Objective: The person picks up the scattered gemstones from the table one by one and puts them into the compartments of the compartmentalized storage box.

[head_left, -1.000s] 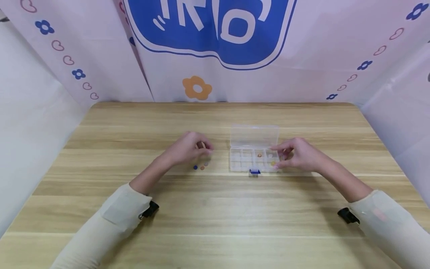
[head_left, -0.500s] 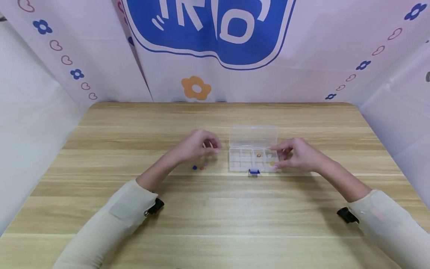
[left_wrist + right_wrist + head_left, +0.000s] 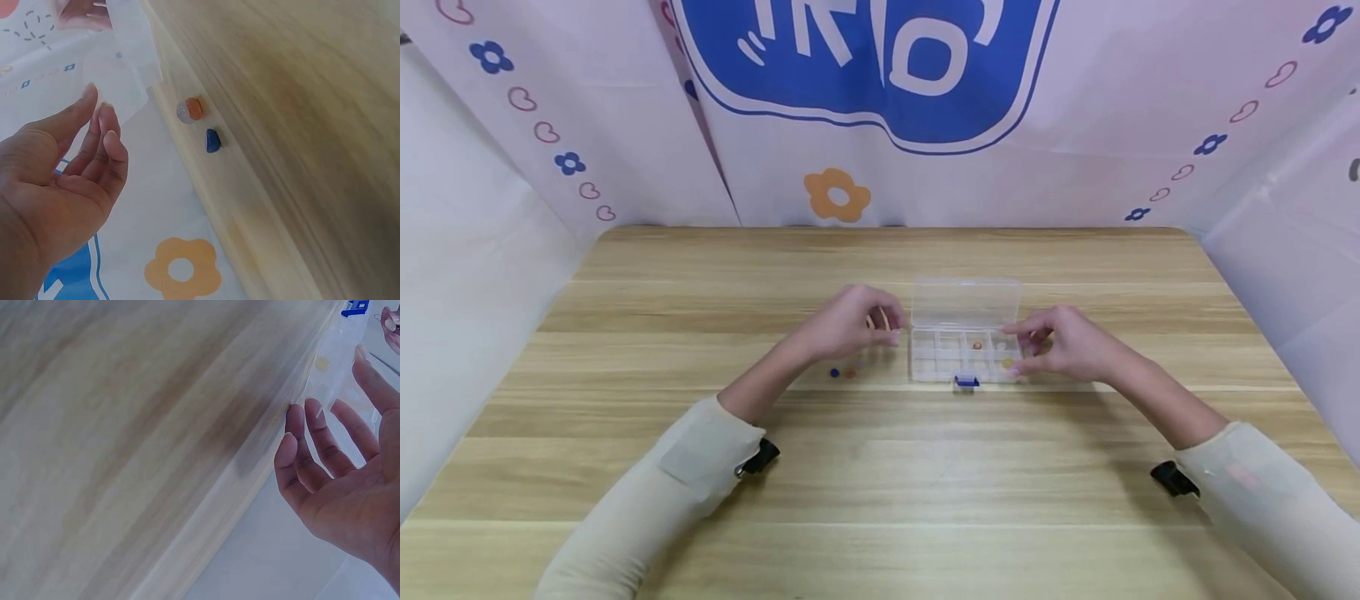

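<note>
In the head view, the left hand point(image 3: 853, 321) is just left of the clear compartment box point(image 3: 925, 377), its thumb and fingertips close together. They seem to pinch a tiny pale piece, mostly hidden; the left wrist view shows the left hand point(image 3: 69, 156) from its palm side. The right hand point(image 3: 1071, 346) holds the box's right end between thumb and fingers. Its open lid point(image 3: 966, 302) stands at the back. Inside, an orange stone point(image 3: 977, 345) and a yellow one point(image 3: 1007, 363) lie in separate right-side compartments, with a clear one point(image 3: 1002, 346) behind the yellow.
On the wooden table point(image 3: 880, 483), left of the box, lie a blue stone point(image 3: 213, 140), an orange stone point(image 3: 195, 109) and a clear stone point(image 3: 185, 113). The blue latch point(image 3: 967, 382) is at the box's front. A printed white cloth point(image 3: 1037, 192) hangs behind the table.
The left hand has moved right, away from the loose stones and closer to the box's left edge. The right hand and the box stay in place.
</note>
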Motion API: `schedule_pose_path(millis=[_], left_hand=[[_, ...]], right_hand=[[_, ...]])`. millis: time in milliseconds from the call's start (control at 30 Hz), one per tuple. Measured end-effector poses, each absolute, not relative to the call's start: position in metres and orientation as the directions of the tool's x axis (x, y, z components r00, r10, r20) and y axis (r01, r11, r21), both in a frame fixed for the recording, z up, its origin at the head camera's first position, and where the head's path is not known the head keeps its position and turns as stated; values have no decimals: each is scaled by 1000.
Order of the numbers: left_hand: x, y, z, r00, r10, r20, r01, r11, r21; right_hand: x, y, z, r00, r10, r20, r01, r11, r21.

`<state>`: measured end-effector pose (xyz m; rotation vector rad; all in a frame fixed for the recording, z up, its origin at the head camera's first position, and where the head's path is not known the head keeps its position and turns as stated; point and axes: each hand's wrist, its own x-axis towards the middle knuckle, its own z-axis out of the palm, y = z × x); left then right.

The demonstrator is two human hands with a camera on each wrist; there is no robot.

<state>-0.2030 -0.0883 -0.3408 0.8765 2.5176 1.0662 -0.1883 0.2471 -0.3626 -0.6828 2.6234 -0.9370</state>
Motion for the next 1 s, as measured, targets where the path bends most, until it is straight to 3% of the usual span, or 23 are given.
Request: schedule_pose_path(millis=[1000], left_hand=[[-208, -59, -343, -767, 641, -18, 442, 549, 709]], right_hand=[[-187, 245, -360, -855, -507, -106, -330, 691, -643]])
